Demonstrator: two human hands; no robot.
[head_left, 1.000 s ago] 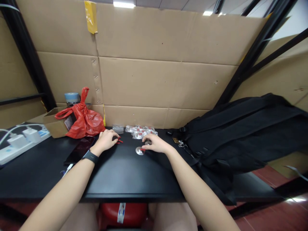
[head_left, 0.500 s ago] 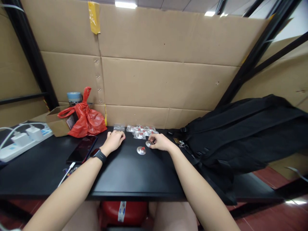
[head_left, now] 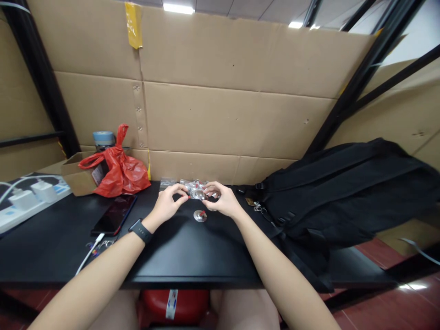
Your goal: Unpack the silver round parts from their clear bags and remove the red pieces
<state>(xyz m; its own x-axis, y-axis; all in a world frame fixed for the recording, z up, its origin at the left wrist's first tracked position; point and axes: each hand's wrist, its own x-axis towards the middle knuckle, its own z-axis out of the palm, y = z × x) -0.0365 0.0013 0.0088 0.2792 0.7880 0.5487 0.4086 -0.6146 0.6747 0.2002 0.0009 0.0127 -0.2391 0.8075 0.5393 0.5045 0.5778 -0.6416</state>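
Observation:
My right hand (head_left: 222,200) holds a small silver disc (head_left: 200,195) by its edge, raised a little over the black table (head_left: 192,256). Left of it, my left hand (head_left: 169,201) curls with thumb and forefinger close together; something tiny and red shows at the fingertips, too small to name. Between and below the hands, a second silver disc (head_left: 200,216) with a red piece at its middle lies on the table. Behind the hands are several clear plastic packets (head_left: 195,184) with silver and red contents, partly hidden by the fingers.
On the left are a power strip (head_left: 51,201), a phone (head_left: 115,214), a white cable, a cardboard box (head_left: 77,176) and a red plastic bag (head_left: 125,172). A black backpack (head_left: 343,197) covers the right side, with keys (head_left: 258,207) beside it. Cardboard (head_left: 206,119) walls the back.
My right hand has lifted the silver disc off the table and moved it slightly left. My left hand has moved from resting on the table towards it, its thumb and forefinger now brought close together.

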